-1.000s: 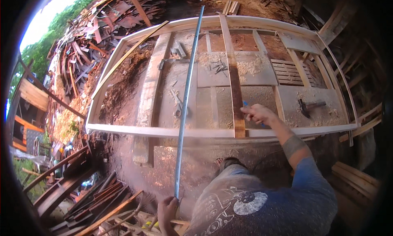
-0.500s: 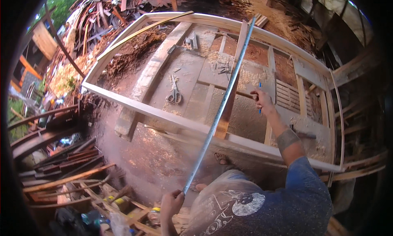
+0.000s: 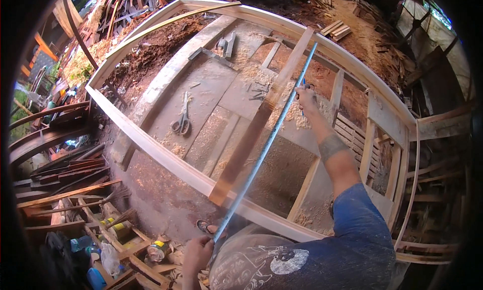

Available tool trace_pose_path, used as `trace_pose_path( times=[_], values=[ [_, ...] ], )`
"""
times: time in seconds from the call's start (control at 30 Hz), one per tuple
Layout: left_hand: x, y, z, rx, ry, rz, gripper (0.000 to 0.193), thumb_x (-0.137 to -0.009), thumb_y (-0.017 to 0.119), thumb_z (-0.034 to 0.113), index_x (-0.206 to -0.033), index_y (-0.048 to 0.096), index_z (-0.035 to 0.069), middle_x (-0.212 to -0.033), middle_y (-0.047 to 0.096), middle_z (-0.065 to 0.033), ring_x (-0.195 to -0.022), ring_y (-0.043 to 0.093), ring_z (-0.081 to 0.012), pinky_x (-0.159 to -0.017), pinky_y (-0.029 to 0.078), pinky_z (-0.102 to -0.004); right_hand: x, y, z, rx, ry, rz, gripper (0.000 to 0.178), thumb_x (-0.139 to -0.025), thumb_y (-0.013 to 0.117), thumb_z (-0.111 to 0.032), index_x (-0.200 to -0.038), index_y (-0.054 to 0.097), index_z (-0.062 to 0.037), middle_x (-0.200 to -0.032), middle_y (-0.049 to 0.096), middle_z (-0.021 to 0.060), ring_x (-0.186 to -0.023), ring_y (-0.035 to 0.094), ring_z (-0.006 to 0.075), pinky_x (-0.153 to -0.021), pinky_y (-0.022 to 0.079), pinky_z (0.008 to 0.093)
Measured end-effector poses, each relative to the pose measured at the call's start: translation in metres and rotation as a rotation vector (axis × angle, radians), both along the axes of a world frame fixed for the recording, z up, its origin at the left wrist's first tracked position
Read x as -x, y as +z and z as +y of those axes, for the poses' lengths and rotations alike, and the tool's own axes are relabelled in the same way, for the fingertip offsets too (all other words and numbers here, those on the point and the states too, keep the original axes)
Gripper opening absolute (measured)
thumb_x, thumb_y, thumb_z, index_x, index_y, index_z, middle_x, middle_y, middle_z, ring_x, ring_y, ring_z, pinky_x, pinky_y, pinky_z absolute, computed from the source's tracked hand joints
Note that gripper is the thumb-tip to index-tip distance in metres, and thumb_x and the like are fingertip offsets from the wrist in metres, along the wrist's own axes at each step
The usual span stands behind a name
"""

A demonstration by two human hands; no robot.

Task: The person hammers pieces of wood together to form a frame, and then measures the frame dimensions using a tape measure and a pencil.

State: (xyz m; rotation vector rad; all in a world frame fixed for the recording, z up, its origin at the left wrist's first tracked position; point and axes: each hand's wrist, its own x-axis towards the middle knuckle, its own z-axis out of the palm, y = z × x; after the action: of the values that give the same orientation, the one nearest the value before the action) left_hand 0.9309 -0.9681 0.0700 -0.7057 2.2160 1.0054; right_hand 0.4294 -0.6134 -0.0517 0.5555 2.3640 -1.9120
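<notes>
A long, narrow bluish metal straightedge (image 3: pixel 264 151) runs slantwise over a large wooden frame (image 3: pixel 161 154). My left hand (image 3: pixel 197 254) is closed round its near end, beyond the frame's near rail. Farther up, my right hand (image 3: pixel 306 100) is closed on a slim blue pen (image 3: pixel 304 82), close beside the straightedge; whether it touches it I cannot tell. Just left of the straightedge, a brown board (image 3: pixel 244 151) crosses from the frame's near rail to its far rail.
Inside the frame lie scissors (image 3: pixel 182 123), several loose nails (image 3: pixel 259 93), a metal square (image 3: pixel 214 57) and wood shavings. A thin wooden strip (image 3: pixel 186 12) rests over the far left corner. Scrap wood (image 3: pixel 70 182) and bottles (image 3: pixel 118 231) crowd the lower left.
The straightedge's far end has shifted off the brown board to its right. My right hand with the pen has come from farther right up to the straightedge. My left hand keeps its grip.
</notes>
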Motion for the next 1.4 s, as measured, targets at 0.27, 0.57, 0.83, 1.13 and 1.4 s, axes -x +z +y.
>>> trace_pose_path(
  times=[0.27, 0.57, 0.83, 1.13, 1.4],
  values=[
    [0.038, 0.007, 0.031, 0.001, 0.097, -0.015, 0.030, -0.090, 0.062, 0.024, -0.096, 0.070, -0.004, -0.071, 0.067, -0.0174, -0.064, 0.066, -0.0227, -0.064, 0.050, -0.0364, 0.056, -0.015, 0.005, 0.064, -0.006, 0.126, 0.024, -0.089, 0.068, -0.020, -0.074, 0.053, -0.0101, -0.061, 0.050, -0.0002, -0.038, 0.038, 0.0091, -0.033, 0.025, 0.0274],
    [0.061, 0.011, 0.036, 0.045, 0.078, 0.011, 0.030, -0.089, 0.062, 0.022, -0.094, 0.070, -0.006, -0.071, 0.067, -0.0171, -0.063, 0.065, -0.0225, -0.064, 0.051, -0.0362, 0.090, -0.033, 0.021, -0.227, 0.019, 0.140, 0.033, -0.086, 0.069, -0.032, -0.075, 0.069, -0.0008, -0.069, 0.066, 0.0120, -0.065, 0.062, 0.0245, -0.065, 0.048, 0.0405],
    [0.060, 0.003, 0.030, 0.083, 0.076, 0.019, 0.031, -0.090, 0.061, 0.026, -0.094, 0.069, -0.004, -0.067, 0.063, -0.0172, -0.061, 0.064, -0.0225, -0.064, 0.051, -0.0375, 0.084, 0.000, 0.014, -0.165, 0.048, 0.158, 0.033, -0.097, 0.060, -0.034, -0.077, 0.056, -0.0075, -0.064, 0.053, 0.0023, -0.046, 0.048, 0.0168, -0.039, 0.036, 0.0339],
    [0.064, -0.003, 0.015, 0.095, 0.041, -0.066, 0.023, -0.090, 0.061, 0.023, -0.098, 0.073, 0.005, -0.091, 0.068, -0.0254, -0.090, 0.066, -0.0436, -0.082, 0.051, -0.0491, -0.021, 0.069, -0.027, 0.327, 0.386, 0.265, 0.032, -0.101, 0.050, -0.013, -0.132, 0.053, -0.0050, -0.105, 0.066, 0.0147, -0.065, 0.059, 0.0120, -0.056, 0.051, 0.0239],
    [0.066, -0.006, 0.004, 0.059, 0.022, -0.052, 0.025, -0.088, 0.062, 0.020, -0.101, 0.073, 0.002, -0.082, 0.068, -0.0241, -0.075, 0.068, -0.0371, -0.072, 0.052, -0.0434, -0.142, 0.097, -0.108, 0.725, 1.130, -0.072, 0.031, -0.096, 0.056, -0.018, -0.123, 0.055, -0.0023, -0.085, 0.060, 0.0053, -0.069, 0.058, 0.0118, -0.060, 0.049, 0.0253]
  ],
)
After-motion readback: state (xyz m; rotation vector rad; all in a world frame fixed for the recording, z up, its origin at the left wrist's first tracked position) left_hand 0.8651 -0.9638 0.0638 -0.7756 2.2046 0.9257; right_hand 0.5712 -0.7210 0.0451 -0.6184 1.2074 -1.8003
